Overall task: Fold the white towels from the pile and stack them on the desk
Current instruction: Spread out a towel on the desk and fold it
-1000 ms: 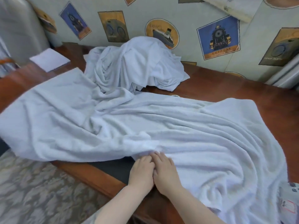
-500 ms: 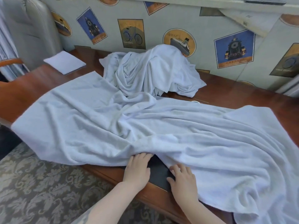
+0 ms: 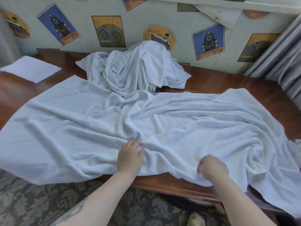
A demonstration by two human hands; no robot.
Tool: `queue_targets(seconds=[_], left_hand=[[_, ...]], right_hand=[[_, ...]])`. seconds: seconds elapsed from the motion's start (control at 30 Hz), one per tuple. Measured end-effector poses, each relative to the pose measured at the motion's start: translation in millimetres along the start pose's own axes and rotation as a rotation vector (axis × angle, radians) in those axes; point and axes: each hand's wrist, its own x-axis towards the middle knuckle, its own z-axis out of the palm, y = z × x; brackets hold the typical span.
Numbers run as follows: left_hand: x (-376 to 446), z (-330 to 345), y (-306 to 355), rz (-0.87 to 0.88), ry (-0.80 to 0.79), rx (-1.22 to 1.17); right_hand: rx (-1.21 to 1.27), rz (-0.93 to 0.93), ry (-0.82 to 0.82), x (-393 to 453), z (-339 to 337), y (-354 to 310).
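Where both hands sat pressed together at the towel's near hem a second ago, they are now apart: left hand (image 3: pixel 130 158) and right hand (image 3: pixel 211 168) each pinch the spread white towel (image 3: pixel 179 121) low in frame, apparently drawing its edge taut for folding.

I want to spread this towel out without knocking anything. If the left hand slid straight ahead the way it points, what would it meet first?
Likely only more of the spread towel that the left hand grips; farther on, the towel pile by the wall, though depth is unclear.
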Motion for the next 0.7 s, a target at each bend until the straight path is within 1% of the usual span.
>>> queue_targets(seconds=[0.03,0.07,0.1,0.13,0.17,0.2,0.23,0.3,0.33,0.4,0.47,0.53,0.63,0.7], left_hand=[[2,-6,-7,-0.009,0.025,0.058],[5,-12,-16,-0.036,-0.001,0.118],[8,-17,-26,-0.066,-0.077,0.173],[10,-21,-36,-0.094,-0.196,0.22],[12,-24,-45,-0.109,-0.312,0.247],[14,-26,-52,-0.105,-0.376,0.251],[14,-28,-57,-0.095,-0.377,0.24],[17,-32,-62,-0.096,-0.296,0.218],[18,-34,-62,-0.11,-0.278,0.225],[22,-39,-63,-0.134,-0.316,0.243],[29,-46,-63,-0.161,-0.33,0.172],[40,-55,-57,-0.175,-0.246,0.037],[69,-74,-37,-0.202,-0.051,-0.144],[93,-83,-22,-0.206,0.039,-0.254]], right_hand=[[0.152,-0.095,0.173,-8,6,-16],[0.298,-0.207,0.298,-16,11,-34],[0.382,-0.316,0.33,-22,15,-50],[0.41,-0.41,0.278,-27,21,-65],[0.381,-0.457,0.177,-30,27,-79],[0.308,-0.454,0.081,-29,35,-89],[0.228,-0.432,0.044,-26,42,-96],[0.131,-0.378,0.108,-22,43,-103],[0.186,-0.348,0.102,-20,37,-105],[0.38,-0.303,-0.014,-13,14,-101],[0.459,-0.326,-0.105,-9,-19,-92],[0.507,-0.302,-0.132,-9,-50,-85],[0.551,-0.219,-0.134,2,-83,-87],[0.575,-0.181,-0.064,13,-96,-101]])
